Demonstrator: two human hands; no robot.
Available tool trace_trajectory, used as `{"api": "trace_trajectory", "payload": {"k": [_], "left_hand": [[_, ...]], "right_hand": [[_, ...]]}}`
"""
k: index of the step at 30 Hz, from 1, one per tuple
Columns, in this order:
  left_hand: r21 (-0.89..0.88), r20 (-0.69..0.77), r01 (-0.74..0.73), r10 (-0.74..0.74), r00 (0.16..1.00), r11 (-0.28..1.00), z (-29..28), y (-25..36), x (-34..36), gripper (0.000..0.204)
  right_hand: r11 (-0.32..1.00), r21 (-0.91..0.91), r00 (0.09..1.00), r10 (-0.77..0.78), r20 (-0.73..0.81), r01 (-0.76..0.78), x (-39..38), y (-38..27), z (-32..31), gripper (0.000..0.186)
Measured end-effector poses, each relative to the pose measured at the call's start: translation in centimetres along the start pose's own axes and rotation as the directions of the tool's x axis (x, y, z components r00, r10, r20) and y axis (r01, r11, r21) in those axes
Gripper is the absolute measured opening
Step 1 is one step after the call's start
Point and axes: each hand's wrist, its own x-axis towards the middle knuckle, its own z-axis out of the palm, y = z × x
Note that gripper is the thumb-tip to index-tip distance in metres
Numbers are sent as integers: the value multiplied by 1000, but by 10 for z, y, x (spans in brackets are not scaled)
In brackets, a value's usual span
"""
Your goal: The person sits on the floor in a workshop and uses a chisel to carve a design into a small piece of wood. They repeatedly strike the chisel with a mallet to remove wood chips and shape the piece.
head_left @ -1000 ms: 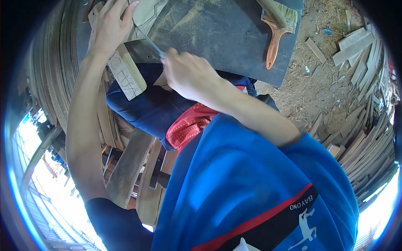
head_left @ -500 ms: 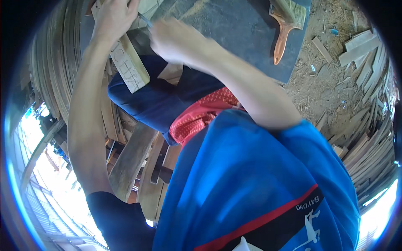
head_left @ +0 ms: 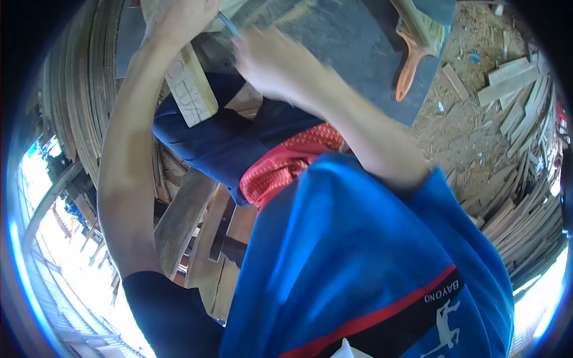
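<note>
My left hand (head_left: 185, 15) is closed over a pale wooden workpiece at the upper left. A narrow block with pencil markings (head_left: 194, 98) sticks out below it over my lap. A thin metal tool (head_left: 227, 22) runs from near my left fingertips to my right hand (head_left: 271, 59), which is blurred and closed around it. Both hands are over a dark board (head_left: 364, 71) with sawdust on it. A brush (head_left: 409, 71) with an orange handle lies at its right, with another wooden handle (head_left: 409, 15) across its bristles.
Stacked wooden strips (head_left: 83, 89) line the left side, with loose planks (head_left: 194, 221) below my legs. On the right, the dirt ground (head_left: 459, 137) holds wood shavings, scattered offcuts (head_left: 510, 80) and a pile of long strips (head_left: 519, 215).
My right hand moved up along with the tool over the last second, then slightly rightward. The view has shifted a little; my left hand stays on the workpiece.
</note>
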Motion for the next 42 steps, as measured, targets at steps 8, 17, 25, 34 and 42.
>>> {"api": "trace_trajectory", "payload": {"k": [8, 17, 25, 34, 42], "left_hand": [[-13, -22, 36, -36, 999, 999, 7, -6, -3, 24], [-81, -64, -4, -1, 998, 997, 9, -8, -3, 29], [-13, -56, 87, -87, 995, 996, 11, 8, -7, 30], [-16, -91, 67, -68, 994, 998, 13, 6, -8, 30], [17, -149, 9, -6, 989, 1000, 16, -12, -11, 30]], "right_hand": [[994, -79, 980, 92, 176, -79, 61, -9, -10, 24], [969, -238, 979, -16, 205, 65, 53, -4, -10, 19], [985, -148, 985, -64, 162, 88, 42, 11, -5, 25], [988, -135, 968, 101, 230, -71, 34, -1, -23, 24], [993, -116, 993, 33, 112, -20, -8, 14, -33, 41]]}}
